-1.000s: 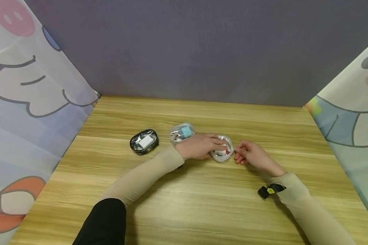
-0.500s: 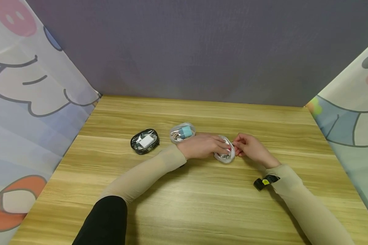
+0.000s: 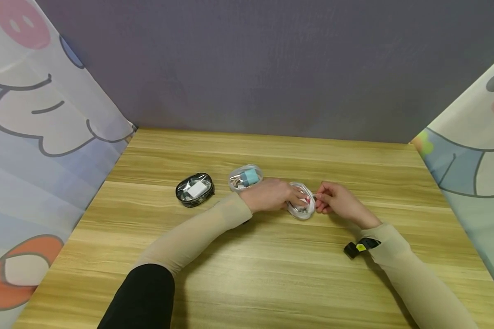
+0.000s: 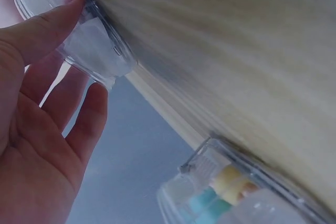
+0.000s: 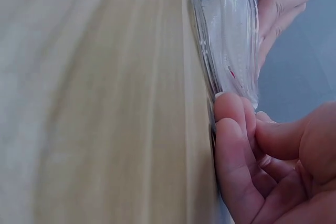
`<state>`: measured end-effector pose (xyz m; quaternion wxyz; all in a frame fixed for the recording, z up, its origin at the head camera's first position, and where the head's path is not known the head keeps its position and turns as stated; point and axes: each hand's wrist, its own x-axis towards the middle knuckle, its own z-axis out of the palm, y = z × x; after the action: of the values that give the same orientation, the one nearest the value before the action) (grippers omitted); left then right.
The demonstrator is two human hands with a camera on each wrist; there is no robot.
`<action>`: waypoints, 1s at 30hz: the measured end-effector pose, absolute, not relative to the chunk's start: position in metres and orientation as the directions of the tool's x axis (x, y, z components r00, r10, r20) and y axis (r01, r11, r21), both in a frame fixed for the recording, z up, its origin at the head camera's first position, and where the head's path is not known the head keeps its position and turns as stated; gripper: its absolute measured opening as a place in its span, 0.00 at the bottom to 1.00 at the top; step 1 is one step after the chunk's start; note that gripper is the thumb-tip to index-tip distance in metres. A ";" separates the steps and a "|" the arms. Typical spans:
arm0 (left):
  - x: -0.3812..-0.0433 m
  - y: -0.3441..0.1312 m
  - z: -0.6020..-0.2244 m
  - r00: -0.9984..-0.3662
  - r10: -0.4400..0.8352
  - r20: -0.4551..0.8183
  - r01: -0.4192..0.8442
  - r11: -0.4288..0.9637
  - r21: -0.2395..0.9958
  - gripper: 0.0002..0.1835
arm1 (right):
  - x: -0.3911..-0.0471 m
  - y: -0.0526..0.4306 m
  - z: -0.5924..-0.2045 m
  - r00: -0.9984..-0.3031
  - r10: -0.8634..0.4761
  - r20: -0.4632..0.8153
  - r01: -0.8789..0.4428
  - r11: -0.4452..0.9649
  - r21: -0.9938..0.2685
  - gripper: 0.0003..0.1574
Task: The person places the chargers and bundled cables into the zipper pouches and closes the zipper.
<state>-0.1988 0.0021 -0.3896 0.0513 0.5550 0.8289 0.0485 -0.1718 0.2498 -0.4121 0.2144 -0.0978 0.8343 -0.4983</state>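
Observation:
A small clear zip pouch [image 3: 301,210] with white and red contents stands tilted on the table. My left hand [image 3: 269,195] holds it from the left, thumb on one face and fingers on the other, as the left wrist view shows. At the pouch's right edge, my right hand [image 3: 340,204] pinches the small zipper pull between thumb and fingertips; the pull is mostly hidden. In the right wrist view, the pouch's white zipper [image 5: 227,40] runs along its side toward those fingertips.
A second clear pouch [image 3: 233,179] with a light blue block and a cable lies just behind my left wrist. Farther left is a black-edged clear pouch [image 3: 184,198] holding a white block. A grey panel [image 3: 271,82] rises behind the wooden table [image 3: 271,274].
The pouch in my left hand has shifted slightly right and tipped up onto its side. My right hand moved a little farther from me, then slightly back. The other pouches stayed put.

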 end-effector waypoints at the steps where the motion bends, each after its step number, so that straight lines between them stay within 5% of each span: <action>1: -0.199 0.002 -0.390 -0.383 0.923 -0.030 0.913 0.383 0.139 0.26 | -0.171 0.250 -0.412 -0.888 -0.378 -0.262 0.051 0.484 -0.874 0.07; 30: -0.196 0.000 -0.391 -0.442 0.897 0.017 0.885 0.433 0.169 0.21 | -0.164 0.259 -0.413 -0.839 -0.458 -0.295 0.068 0.449 -0.891 0.06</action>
<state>-0.1959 0.0001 -0.3907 0.0376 0.5269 0.8456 0.0762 -0.1636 0.2591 -0.4131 0.2573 -0.1199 0.8114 -0.5109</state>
